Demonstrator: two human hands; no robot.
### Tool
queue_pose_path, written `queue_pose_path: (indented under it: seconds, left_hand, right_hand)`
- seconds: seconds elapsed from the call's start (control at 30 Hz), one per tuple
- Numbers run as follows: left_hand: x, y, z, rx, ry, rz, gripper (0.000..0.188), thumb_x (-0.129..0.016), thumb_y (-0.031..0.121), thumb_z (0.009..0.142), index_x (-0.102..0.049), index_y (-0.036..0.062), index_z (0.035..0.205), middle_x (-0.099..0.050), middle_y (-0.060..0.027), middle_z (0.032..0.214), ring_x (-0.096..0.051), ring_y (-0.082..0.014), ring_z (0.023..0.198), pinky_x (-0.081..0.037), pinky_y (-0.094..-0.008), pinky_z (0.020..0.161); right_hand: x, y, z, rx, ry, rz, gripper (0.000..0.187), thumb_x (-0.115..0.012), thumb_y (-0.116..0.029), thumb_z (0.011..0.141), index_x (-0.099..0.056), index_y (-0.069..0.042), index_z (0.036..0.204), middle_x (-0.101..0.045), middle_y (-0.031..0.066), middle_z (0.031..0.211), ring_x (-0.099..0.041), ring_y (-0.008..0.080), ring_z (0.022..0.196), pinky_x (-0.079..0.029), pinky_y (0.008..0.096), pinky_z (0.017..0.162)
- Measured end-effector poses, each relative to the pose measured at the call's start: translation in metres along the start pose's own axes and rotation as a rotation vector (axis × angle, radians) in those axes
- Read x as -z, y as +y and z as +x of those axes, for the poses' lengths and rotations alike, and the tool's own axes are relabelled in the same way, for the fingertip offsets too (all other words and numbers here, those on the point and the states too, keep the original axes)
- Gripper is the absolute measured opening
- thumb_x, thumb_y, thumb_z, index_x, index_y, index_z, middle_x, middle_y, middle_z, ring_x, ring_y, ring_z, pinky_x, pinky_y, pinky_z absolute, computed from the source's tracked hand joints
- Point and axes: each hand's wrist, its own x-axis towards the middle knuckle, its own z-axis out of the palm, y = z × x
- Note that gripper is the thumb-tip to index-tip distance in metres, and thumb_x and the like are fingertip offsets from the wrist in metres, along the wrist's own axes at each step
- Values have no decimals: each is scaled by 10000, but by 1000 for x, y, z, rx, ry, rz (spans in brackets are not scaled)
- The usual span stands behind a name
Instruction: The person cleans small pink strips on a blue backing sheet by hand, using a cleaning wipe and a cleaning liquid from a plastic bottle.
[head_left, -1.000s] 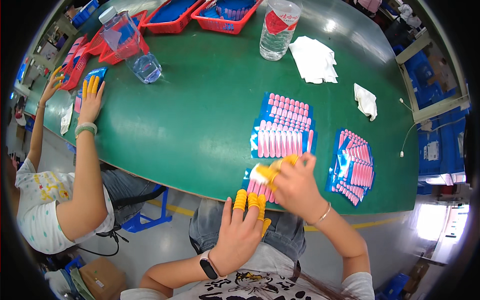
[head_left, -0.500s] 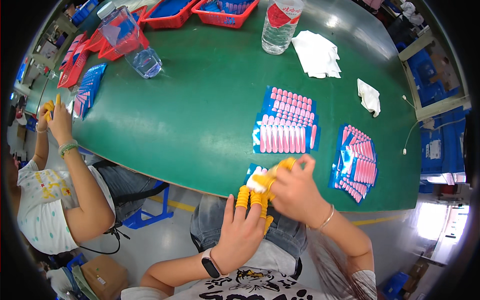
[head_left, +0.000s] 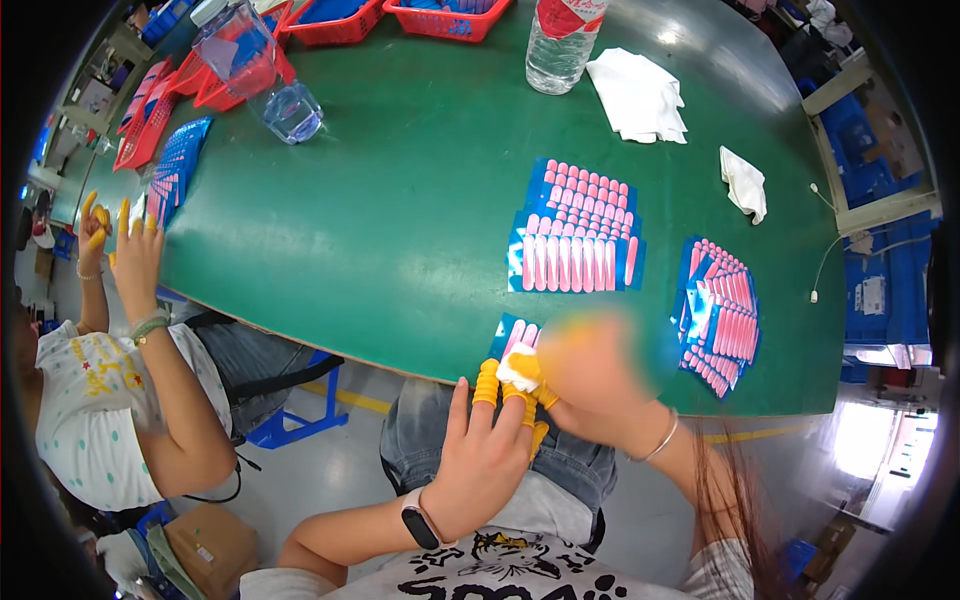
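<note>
At the table's near edge lies a small blue sheet with pink nail-shaped strips. My left hand reaches over that edge, its fingers stretched out and apart, several in ribbed yellow finger cots, their tips at the sheet's near side. A wadded white cloth presses on the sheet, pinched in the yellow-covered fingers of my right hand. Motion smears most of that hand, and together the hands and cloth hide much of the sheet. Farther off sits a stack of similar pink-and-blue sheets; to its right is a fanned pile.
Two white cloths lie on the green table. A water bottle stands at the back; a clear container is left of it. Red baskets line the far left. At left, another person works beside fanned sheets.
My right hand has shifted a little right and blurred, its cloth still on the sheet, whose pink strips show more. My left hand stays put. The person at left has spread their fingers.
</note>
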Motion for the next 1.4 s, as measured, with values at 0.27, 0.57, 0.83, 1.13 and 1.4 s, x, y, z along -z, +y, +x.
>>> queue_pose_path:
  seconds: [0.27,0.57,0.83,1.13,1.4]
  left_hand:
    - [2,1,4,1,60,17,431,-709,275,818,-689,-47,1103,-579,-173,1128,-556,-389,1125,-405,-563,1038]
    - [4,1,6,-8,12,-8,479,-699,276,837,-653,-55,1181,-594,-181,1160,-561,-393,1129,-406,-545,1039]
    - [3,0,7,-12,80,1,429,-709,275,830,-686,-59,1098,-593,-171,1162,-561,-384,1131,-410,-535,1037]
    - [1,0,7,-16,104,-3,403,-695,259,826,-691,-60,1071,-577,-179,1173,-554,-386,1154,-415,-548,1029]
    - [1,0,6,-18,94,11,431,-716,264,820,-684,-66,1095,-592,-178,1167,-554,-385,1161,-412,-532,1037]
  right_hand:
    - [-1,-3,2,-66,71,-42,119,-738,-192,725,-677,-104,777,-605,42,925,-552,248,859,-312,529,886]
    - [1,-2,-23,-87,34,-52,97,-721,-165,725,-681,-102,787,-595,37,920,-539,272,895,-306,551,876]
    - [10,-3,-45,-104,-4,-65,103,-734,-184,749,-700,-123,825,-594,25,928,-534,266,906,-300,548,877]
    - [11,-19,-55,-80,-62,-39,264,-719,-144,746,-720,-134,1010,-592,0,960,-546,243,935,-285,535,898]
    - [14,-8,-65,-43,-54,-42,250,-708,-119,737,-733,-130,986,-601,3,957,-544,239,901,-309,543,876]
